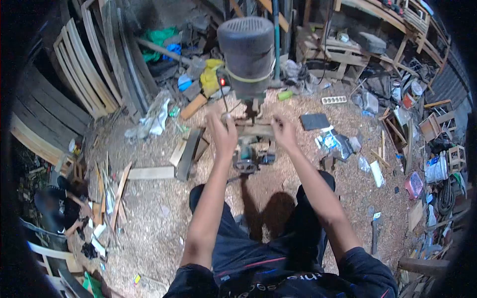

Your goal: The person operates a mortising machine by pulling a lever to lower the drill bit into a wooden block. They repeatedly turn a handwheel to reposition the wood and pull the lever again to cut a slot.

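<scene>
In the head view, a piece of wood [254,130] lies across the bed of a machine, under its spindle. The machine's large dark motor [246,47] stands upright above, ringed by a yellowish band. My left hand [223,133] is closed at the wood's left end, its fingers slightly blurred. At the right end, my right hand [283,131] pinches the wood between thumb and fingers. Below the wood, the machine's greenish metal base [246,160] shows between my knees. A small red light [222,81] glows left of the motor.
Wood shavings cover the floor [149,208]. Left of the machine lie a dark curved board [189,154] and a pale plank [151,173]. A black flat box [315,121] and a white power strip [333,100] are to the right. Another person [62,208] sits at far left.
</scene>
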### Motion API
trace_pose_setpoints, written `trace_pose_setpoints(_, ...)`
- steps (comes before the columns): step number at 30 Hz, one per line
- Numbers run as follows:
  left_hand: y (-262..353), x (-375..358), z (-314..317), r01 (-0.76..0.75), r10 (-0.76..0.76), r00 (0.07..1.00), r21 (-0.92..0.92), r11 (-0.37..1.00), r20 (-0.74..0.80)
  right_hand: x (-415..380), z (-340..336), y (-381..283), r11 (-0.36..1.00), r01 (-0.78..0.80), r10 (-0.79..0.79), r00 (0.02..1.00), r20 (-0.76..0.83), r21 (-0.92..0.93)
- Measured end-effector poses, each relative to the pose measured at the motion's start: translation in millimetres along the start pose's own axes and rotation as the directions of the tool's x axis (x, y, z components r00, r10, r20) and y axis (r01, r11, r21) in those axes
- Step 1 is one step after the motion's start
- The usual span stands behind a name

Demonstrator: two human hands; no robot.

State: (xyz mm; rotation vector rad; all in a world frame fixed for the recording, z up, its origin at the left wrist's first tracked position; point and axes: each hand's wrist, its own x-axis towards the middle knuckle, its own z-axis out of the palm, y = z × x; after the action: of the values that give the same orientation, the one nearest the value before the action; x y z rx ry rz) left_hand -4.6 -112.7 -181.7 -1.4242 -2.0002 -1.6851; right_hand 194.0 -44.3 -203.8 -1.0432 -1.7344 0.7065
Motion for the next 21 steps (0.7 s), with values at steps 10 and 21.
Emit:
trace_pose_setpoints(10, -140.5, -205.0, -27.1, 0.32, -0.677, 0.445, 0.602, 0.732, 0.586, -177.0, 89.3, 93.9, 0.977, 0.181, -0.12, 0.906, 0.407, -0.116)
trace_pose_setpoints(21, -131.4, -240.0, -24.5, 0.097, -0.581, 0.603, 0.673, 0.733, 0.546, -169.6, 82.8, 86.0, 0.985, 0.044, 0.067, 0.79, 0.61, -0.165)
